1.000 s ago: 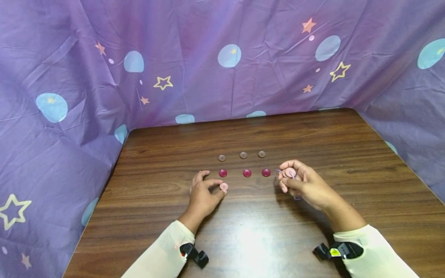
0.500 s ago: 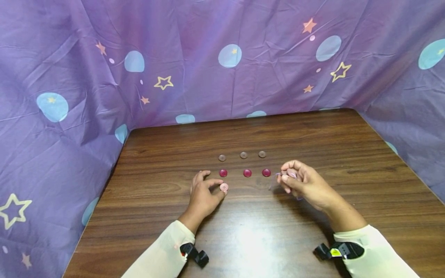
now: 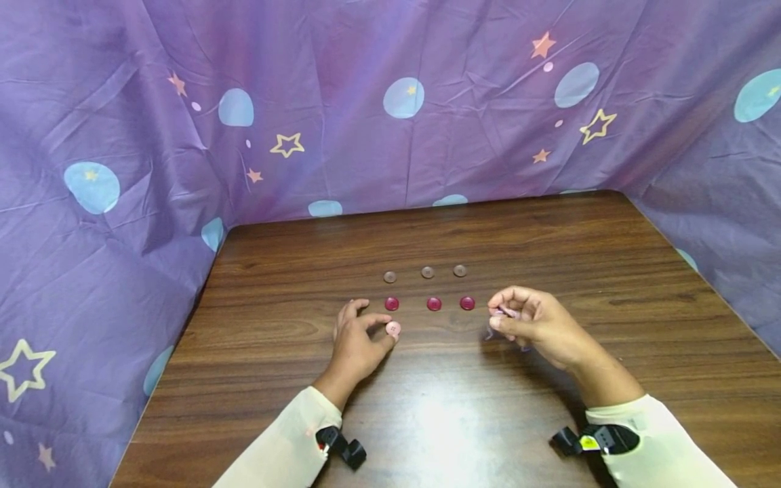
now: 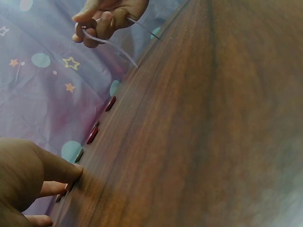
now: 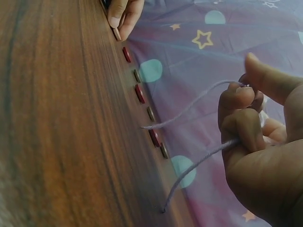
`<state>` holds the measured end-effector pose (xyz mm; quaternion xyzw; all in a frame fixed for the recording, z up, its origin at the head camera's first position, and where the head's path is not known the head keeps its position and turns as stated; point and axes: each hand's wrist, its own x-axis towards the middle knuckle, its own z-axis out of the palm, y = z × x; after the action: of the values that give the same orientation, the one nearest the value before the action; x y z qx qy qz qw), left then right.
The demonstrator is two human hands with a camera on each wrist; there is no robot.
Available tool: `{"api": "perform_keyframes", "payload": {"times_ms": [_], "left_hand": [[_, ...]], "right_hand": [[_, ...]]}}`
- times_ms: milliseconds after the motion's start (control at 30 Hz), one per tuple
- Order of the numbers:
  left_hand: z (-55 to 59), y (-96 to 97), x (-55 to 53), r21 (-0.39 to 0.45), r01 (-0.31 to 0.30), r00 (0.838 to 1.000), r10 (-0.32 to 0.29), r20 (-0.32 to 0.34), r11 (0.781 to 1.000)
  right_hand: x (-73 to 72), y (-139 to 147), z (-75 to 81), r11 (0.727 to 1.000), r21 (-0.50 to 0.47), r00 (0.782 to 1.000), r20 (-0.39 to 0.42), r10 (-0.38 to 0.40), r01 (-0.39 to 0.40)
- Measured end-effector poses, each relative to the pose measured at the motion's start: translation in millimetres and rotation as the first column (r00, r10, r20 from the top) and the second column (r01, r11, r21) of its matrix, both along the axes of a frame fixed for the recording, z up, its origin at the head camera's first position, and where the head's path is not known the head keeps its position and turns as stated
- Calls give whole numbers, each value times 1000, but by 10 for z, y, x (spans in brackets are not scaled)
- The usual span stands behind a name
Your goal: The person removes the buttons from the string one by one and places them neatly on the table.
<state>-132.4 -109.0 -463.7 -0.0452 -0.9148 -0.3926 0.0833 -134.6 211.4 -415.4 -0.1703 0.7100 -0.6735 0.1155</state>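
Note:
My left hand (image 3: 356, 342) rests on the table, with index finger and thumb pinching the edges of a pink four-hole button (image 3: 393, 328) that lies flat. Off to the right, my right hand (image 3: 533, 325) is raised above the wood. Its curled fingers hold a thin lilac cord (image 5: 191, 105), whose two ends dangle from the hand in the right wrist view. A button (image 4: 91, 23) threaded with the cord shows between these fingertips in the left wrist view. Fingers mostly hide the pink buttons of that hand in the head view.
Three dark red buttons (image 3: 434, 304) form a row just beyond the pink one. Behind them lie three brown buttons (image 3: 428, 272). The wooden table (image 3: 293, 271) is bordered by a purple curtain (image 3: 342, 81) with stars and planets.
The right hand's fingers have turned the pink buttons from face-up to mostly hidden, and the cord end has swung down. My left hand stays on its button.

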Motion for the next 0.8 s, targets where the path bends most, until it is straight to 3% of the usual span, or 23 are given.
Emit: {"api": "perform_keyframes", "payload": {"times_ms": [633, 800], "left_hand": [[6, 9, -7, 7, -12, 1000, 12, 28, 1000], [9, 7, -6, -4, -16, 999, 17, 36, 1000]], "right_hand": [[-12, 6, -38, 997, -76, 999, 11, 30, -29], [-18, 8, -36, 999, -37, 999, 13, 40, -39]]}}
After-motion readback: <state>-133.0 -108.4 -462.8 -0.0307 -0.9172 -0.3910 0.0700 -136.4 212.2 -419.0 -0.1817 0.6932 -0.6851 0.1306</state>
